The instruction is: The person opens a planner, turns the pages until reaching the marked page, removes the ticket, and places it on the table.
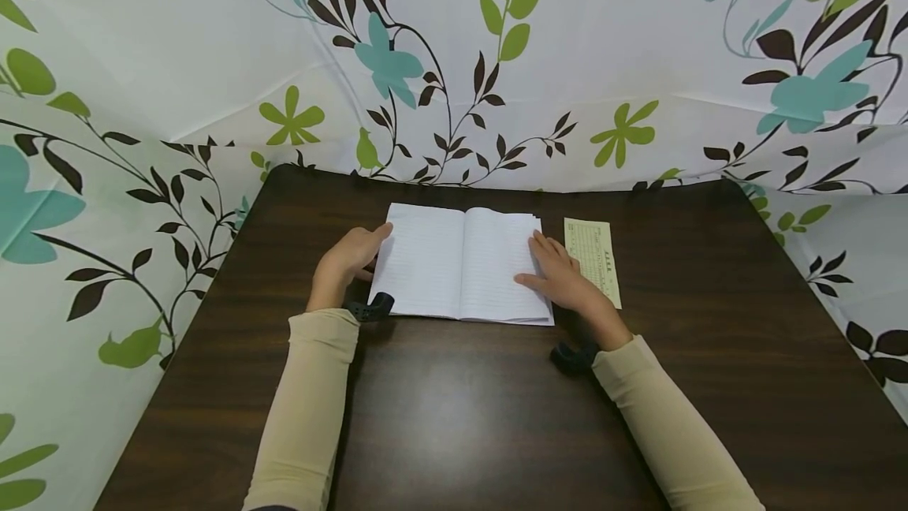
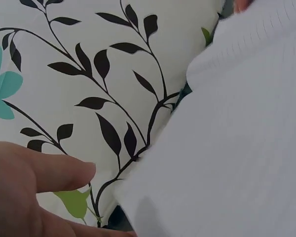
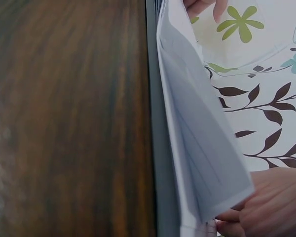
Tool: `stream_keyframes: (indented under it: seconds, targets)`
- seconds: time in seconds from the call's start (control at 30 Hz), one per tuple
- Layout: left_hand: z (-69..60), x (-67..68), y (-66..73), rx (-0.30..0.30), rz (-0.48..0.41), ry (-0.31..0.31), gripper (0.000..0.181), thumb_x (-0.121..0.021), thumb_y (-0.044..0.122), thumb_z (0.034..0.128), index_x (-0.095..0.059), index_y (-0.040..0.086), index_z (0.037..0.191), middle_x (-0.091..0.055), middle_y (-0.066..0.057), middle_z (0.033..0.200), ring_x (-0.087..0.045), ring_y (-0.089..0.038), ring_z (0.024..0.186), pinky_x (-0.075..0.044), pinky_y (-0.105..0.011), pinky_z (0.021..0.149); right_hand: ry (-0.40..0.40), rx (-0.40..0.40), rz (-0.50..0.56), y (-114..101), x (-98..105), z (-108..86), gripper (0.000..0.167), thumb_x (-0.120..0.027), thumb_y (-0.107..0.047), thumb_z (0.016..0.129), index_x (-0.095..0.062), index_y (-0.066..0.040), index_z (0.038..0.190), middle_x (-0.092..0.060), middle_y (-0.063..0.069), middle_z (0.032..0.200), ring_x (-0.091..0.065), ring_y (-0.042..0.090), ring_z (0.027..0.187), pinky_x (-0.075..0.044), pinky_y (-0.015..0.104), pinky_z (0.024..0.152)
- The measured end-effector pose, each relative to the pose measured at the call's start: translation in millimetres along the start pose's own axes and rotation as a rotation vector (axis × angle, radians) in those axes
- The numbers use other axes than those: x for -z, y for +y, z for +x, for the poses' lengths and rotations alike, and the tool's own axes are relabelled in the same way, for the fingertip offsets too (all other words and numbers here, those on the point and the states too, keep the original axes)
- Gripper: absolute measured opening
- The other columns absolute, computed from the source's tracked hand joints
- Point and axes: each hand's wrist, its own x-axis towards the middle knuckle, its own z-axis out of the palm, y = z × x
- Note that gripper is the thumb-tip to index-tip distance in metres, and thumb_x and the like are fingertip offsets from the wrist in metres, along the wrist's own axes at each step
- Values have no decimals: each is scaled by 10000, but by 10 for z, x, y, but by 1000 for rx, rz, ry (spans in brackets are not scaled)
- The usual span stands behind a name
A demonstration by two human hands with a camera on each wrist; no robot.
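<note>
An open notebook [image 1: 426, 259] with white lined pages lies on the dark table. At its left edge is my left hand [image 1: 352, 252], with one fingertip at the upper part of the page. In the left wrist view, the thumb of my left hand [image 2: 34, 192] stands apart from the white page [image 2: 227, 133], and a lower finger reaches its edge. My right hand [image 1: 563, 274] rests over the right page's outer edge, thumb and fingers spread. The right wrist view shows lifted loose page edges [image 3: 207, 143] beside my right hand [image 3: 276, 202]; its fingertips are partly hidden there.
A pale yellow printed slip [image 1: 592, 255] lies right of the notebook, partly behind my right hand. The dark wood table [image 1: 454, 408] extends toward me. A white leaf-patterned cloth [image 1: 213, 61] hangs behind and beside the table. Dark straps [image 1: 372, 307] sit at both wrists.
</note>
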Motion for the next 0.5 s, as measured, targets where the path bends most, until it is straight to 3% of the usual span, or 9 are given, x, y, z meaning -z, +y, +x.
stream_keyframes:
  seconds: [0.1,0.2,0.37,0.5]
  targets:
    - [29,-4,-17,2,-35,-23,774,-308,488,1111,-212,-92,1614,-349,-302,1606,-445,-444,1449,-464,-526,1166,-1,-4,-2,-5,0,2,889,-623,-365,1046,-109,24,1658,-11,219,1758,-3,459,1611,-82,738,1220]
    - [52,9,-33,22,-35,-55,781,-296,521,1101,-230,-57,1622,-366,-292,1598,-374,-458,1499,-359,-598,1225,-5,-9,-2,-5,-3,0,888,-623,-366,1046,-110,21,1659,-12,219,1757,-2,459,1612,-82,739,1220]
    - [34,16,-6,42,-23,-108,852,-302,586,1081,-94,5,1669,-104,-241,1742,-61,-479,1613,-119,-716,1263,-10,-12,3,-11,4,1,889,-624,-369,1045,-112,21,1659,-12,221,1757,0,458,1612,-81,743,1218]
    - [16,-22,29,-2,-97,-136,853,-328,571,1087,-34,28,1675,53,-193,1760,46,-425,1628,-45,-687,1283,-11,-14,5,-17,12,4,891,-626,-369,1043,-114,20,1659,-14,222,1757,0,456,1613,-77,743,1220]
